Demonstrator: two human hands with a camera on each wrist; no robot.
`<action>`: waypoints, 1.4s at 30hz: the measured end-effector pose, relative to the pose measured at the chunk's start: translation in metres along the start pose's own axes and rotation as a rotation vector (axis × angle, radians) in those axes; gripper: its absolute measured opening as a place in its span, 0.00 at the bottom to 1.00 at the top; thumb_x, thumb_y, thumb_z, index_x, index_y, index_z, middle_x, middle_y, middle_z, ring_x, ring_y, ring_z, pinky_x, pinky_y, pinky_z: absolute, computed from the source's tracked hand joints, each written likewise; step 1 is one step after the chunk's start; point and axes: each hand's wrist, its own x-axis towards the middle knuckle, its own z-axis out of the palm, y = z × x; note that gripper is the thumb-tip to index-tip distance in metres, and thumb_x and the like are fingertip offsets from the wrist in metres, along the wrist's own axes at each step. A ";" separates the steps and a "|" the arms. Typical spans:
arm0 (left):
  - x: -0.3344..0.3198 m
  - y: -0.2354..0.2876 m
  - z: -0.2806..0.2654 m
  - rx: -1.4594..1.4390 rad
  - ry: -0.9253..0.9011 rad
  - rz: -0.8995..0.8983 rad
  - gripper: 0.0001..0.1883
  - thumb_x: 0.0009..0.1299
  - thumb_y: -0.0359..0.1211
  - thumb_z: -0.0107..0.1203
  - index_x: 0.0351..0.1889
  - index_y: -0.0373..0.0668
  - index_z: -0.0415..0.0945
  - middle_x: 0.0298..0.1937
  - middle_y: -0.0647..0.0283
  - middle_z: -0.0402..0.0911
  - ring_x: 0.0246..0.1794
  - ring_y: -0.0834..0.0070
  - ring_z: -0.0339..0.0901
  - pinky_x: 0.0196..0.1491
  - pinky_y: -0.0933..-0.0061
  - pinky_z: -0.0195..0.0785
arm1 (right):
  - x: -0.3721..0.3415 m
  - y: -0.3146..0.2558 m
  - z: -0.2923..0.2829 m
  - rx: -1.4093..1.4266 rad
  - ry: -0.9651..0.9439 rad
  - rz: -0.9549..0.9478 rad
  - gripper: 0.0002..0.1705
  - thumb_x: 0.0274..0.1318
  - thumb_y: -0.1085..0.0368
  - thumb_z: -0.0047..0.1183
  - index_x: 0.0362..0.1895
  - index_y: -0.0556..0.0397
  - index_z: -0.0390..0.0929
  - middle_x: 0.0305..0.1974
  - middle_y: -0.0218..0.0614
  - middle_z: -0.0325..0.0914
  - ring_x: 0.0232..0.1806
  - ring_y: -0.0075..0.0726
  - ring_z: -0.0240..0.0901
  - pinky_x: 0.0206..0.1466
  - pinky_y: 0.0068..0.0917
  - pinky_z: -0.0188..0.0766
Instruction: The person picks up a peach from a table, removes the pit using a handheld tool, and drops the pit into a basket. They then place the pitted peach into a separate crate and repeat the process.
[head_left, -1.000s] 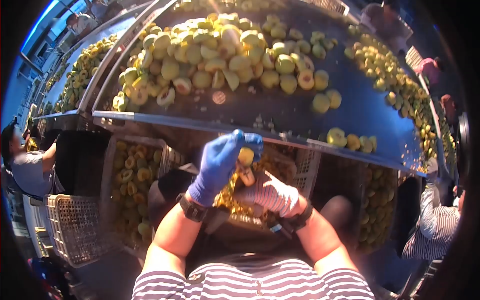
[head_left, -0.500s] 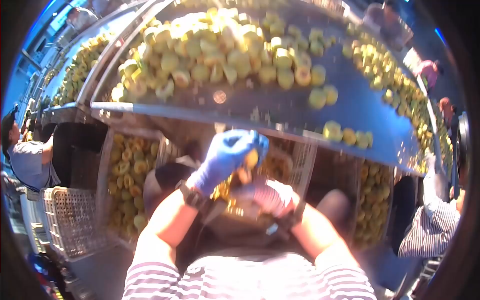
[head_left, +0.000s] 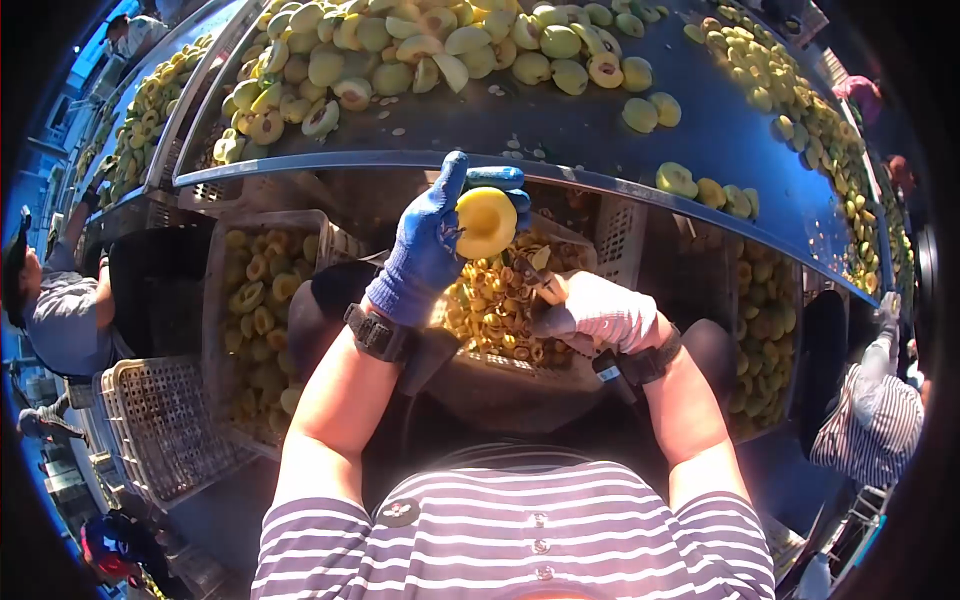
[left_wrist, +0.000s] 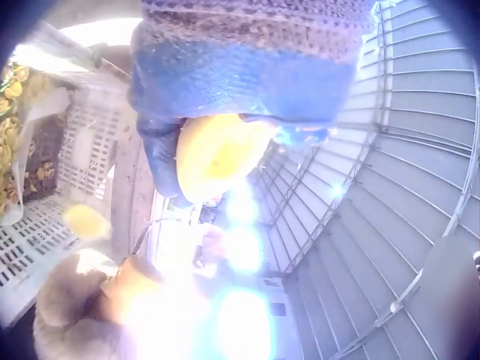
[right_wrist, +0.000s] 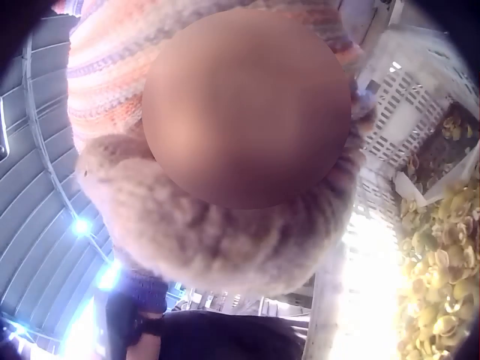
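In the head view my left hand (head_left: pixel 418 255), in a blue glove, holds a yellow peach half (head_left: pixel 486 222) between thumb and fingers. Its smooth hollow faces up, with no stone in it. To its right and lower, my right hand (head_left: pixel 605 312), in a pale striped glove, grips a short wooden-handled tool (head_left: pixel 545 285) with a dark tip that points toward the peach. Tool and fruit are apart. Under both hands, a crate (head_left: pixel 600 235) holds wet yellow scraps and stones (head_left: pixel 500 315). A blurred round patch covers much of the right glove in the right wrist view.
A metal-edged table (head_left: pixel 400 160) ahead bears a heap of peach halves (head_left: pixel 400 50). Crates of peaches (head_left: pixel 260 320) stand on both sides of my knees. Stacked empty crates (head_left: pixel 175 430) are at left. Other people (head_left: pixel 870 425) sit left and right.
My hands were close together at the peach; now they are apart, the right one moved to the right with the tool. The peach half now shows its open hollow.
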 end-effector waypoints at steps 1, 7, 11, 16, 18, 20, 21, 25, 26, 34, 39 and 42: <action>-0.009 0.004 0.001 -0.025 0.057 0.007 0.27 0.82 0.48 0.43 0.56 0.29 0.76 0.46 0.52 0.85 0.43 0.62 0.84 0.54 0.63 0.78 | -0.002 0.003 0.002 -0.039 0.030 0.001 0.16 0.49 0.54 0.64 0.24 0.51 0.75 0.16 0.25 0.66 0.21 0.24 0.60 0.26 0.31 0.56; -0.104 0.099 -0.033 0.362 0.409 0.210 0.21 0.80 0.42 0.50 0.49 0.30 0.81 0.44 0.56 0.86 0.41 0.67 0.84 0.48 0.67 0.78 | -0.002 -0.001 -0.003 -0.229 0.064 0.196 0.19 0.49 0.53 0.65 0.24 0.51 0.70 0.17 0.25 0.65 0.21 0.23 0.58 0.27 0.32 0.57; -0.151 0.158 -0.114 1.616 1.056 0.179 0.25 0.72 0.44 0.59 0.59 0.34 0.78 0.51 0.51 0.85 0.51 0.67 0.83 0.56 0.68 0.74 | 0.006 -0.019 0.010 0.037 -0.044 0.015 0.17 0.52 0.63 0.67 0.28 0.46 0.66 0.21 0.19 0.60 0.21 0.16 0.56 0.24 0.23 0.54; -0.048 0.181 -0.097 1.500 0.852 0.052 0.32 0.69 0.47 0.61 0.66 0.38 0.73 0.54 0.50 0.84 0.53 0.63 0.83 0.57 0.66 0.73 | 0.029 -0.031 0.017 -0.129 -0.010 -0.195 0.16 0.51 0.61 0.67 0.39 0.56 0.76 0.29 0.38 0.74 0.32 0.39 0.67 0.41 0.35 0.67; 0.008 0.173 -0.135 1.906 0.829 0.074 0.39 0.64 0.56 0.59 0.68 0.43 0.70 0.60 0.45 0.79 0.61 0.49 0.77 0.63 0.54 0.69 | 0.028 -0.043 0.014 -0.102 0.018 -0.165 0.17 0.51 0.59 0.66 0.41 0.54 0.78 0.33 0.42 0.79 0.35 0.47 0.74 0.43 0.38 0.71; 0.046 0.166 -0.149 1.941 0.820 -0.112 0.36 0.63 0.54 0.60 0.69 0.50 0.71 0.60 0.45 0.79 0.61 0.49 0.77 0.63 0.55 0.69 | 0.033 -0.036 0.008 -0.142 0.076 -0.243 0.18 0.51 0.58 0.66 0.42 0.54 0.79 0.34 0.44 0.80 0.37 0.49 0.77 0.45 0.38 0.72; 0.060 0.161 -0.153 1.983 0.852 -0.101 0.35 0.62 0.52 0.60 0.68 0.53 0.72 0.60 0.46 0.80 0.61 0.50 0.77 0.63 0.55 0.70 | 0.032 -0.035 0.006 -0.127 0.104 -0.218 0.17 0.51 0.58 0.66 0.42 0.54 0.79 0.34 0.44 0.80 0.37 0.48 0.77 0.46 0.37 0.72; 0.074 0.164 -0.162 1.722 0.794 -0.061 0.28 0.60 0.41 0.62 0.62 0.53 0.79 0.43 0.54 0.87 0.40 0.62 0.85 0.48 0.63 0.76 | 0.030 -0.031 0.004 0.029 0.206 -0.206 0.17 0.52 0.57 0.65 0.40 0.55 0.79 0.33 0.42 0.81 0.37 0.41 0.78 0.46 0.35 0.73; 0.069 0.165 -0.159 1.665 0.765 -0.010 0.27 0.60 0.37 0.63 0.61 0.50 0.80 0.40 0.57 0.87 0.36 0.64 0.85 0.45 0.65 0.76 | 0.032 -0.031 0.003 0.087 0.227 -0.233 0.17 0.52 0.57 0.65 0.39 0.55 0.79 0.33 0.41 0.81 0.37 0.39 0.78 0.46 0.35 0.73; 0.000 0.110 -0.025 1.588 -0.147 0.520 0.24 0.58 0.23 0.64 0.56 0.42 0.81 0.61 0.55 0.78 0.65 0.63 0.73 0.67 0.64 0.66 | 0.040 -0.032 0.007 0.493 0.409 -0.424 0.20 0.60 0.57 0.64 0.50 0.55 0.76 0.24 0.25 0.70 0.18 0.17 0.64 0.22 0.19 0.63; -0.012 0.043 0.024 1.477 -0.169 0.664 0.39 0.50 0.16 0.57 0.66 0.44 0.74 0.62 0.52 0.76 0.66 0.56 0.73 0.69 0.60 0.66 | 0.031 -0.035 0.013 0.626 0.388 -0.445 0.15 0.59 0.59 0.64 0.44 0.55 0.79 0.27 0.27 0.74 0.22 0.22 0.69 0.25 0.23 0.66; -0.014 0.018 0.045 0.394 -0.035 0.253 0.33 0.61 0.20 0.60 0.68 0.37 0.70 0.66 0.52 0.74 0.68 0.64 0.71 0.70 0.61 0.64 | 0.034 -0.026 0.007 0.553 0.438 -0.454 0.11 0.60 0.61 0.64 0.39 0.52 0.77 0.22 0.25 0.70 0.16 0.19 0.65 0.19 0.21 0.61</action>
